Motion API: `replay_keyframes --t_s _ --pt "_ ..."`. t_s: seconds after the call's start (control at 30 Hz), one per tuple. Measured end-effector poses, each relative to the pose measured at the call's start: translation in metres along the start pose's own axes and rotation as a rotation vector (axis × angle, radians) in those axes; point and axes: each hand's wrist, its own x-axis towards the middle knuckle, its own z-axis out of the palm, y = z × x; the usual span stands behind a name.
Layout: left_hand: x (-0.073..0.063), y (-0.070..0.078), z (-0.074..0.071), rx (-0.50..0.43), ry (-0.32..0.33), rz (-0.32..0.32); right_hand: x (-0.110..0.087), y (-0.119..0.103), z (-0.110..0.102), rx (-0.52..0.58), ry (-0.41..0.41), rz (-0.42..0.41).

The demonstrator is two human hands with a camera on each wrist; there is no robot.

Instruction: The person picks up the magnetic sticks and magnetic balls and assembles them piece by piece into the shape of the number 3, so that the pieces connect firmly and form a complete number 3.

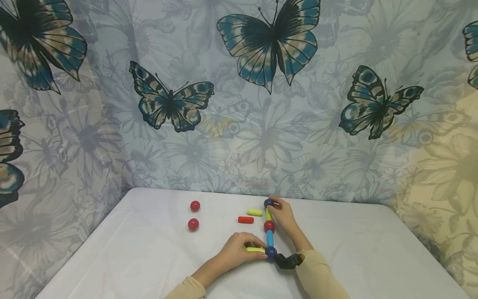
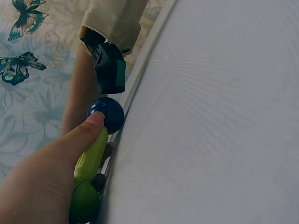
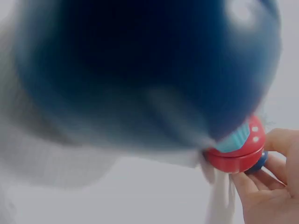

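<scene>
A chain of toy balls and rods lies across the table. At its far end is a dark blue ball [image 1: 268, 203], pinched by my right hand [image 1: 285, 216]. From there run a yellow-green rod [image 1: 269, 214], a red ball [image 1: 269, 226], a light blue rod [image 1: 270, 238] and a near dark blue ball [image 1: 271, 253]. My left hand [image 1: 237, 250] grips a second yellow-green rod [image 1: 255, 249] that meets the near ball; its thumb presses that ball. A green ball [image 2: 85, 203] at this rod's other end shows in the left wrist view. The near blue ball [image 3: 149, 70] fills much of the right wrist view.
Left of the chain lie a loose yellow-green rod [image 1: 254, 212] and a red rod [image 1: 246, 220]. Two loose red balls, one farther [image 1: 195, 206] and one nearer [image 1: 193, 224], sit on the white table [image 1: 149, 232]. A butterfly-patterned cloth [image 1: 261, 158] hangs behind.
</scene>
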Motion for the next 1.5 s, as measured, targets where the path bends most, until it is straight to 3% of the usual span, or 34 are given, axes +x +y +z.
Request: replay_keyframes --t_s 0.67,0.97,1.5 --pt "0.001 0.001 0.0 0.004 -0.011 -0.02 -0.001 0.011 0.002 -0.035 -0.008 -0.056" --pt "0.001 0.001 -0.001 0.019 -0.005 -0.008 -0.009 0.012 -0.001 0.018 -0.014 -0.066" --pt "0.0 0.0 -0.001 0.012 -0.016 -0.02 -0.032 0.008 0.0 0.058 -0.002 0.033"
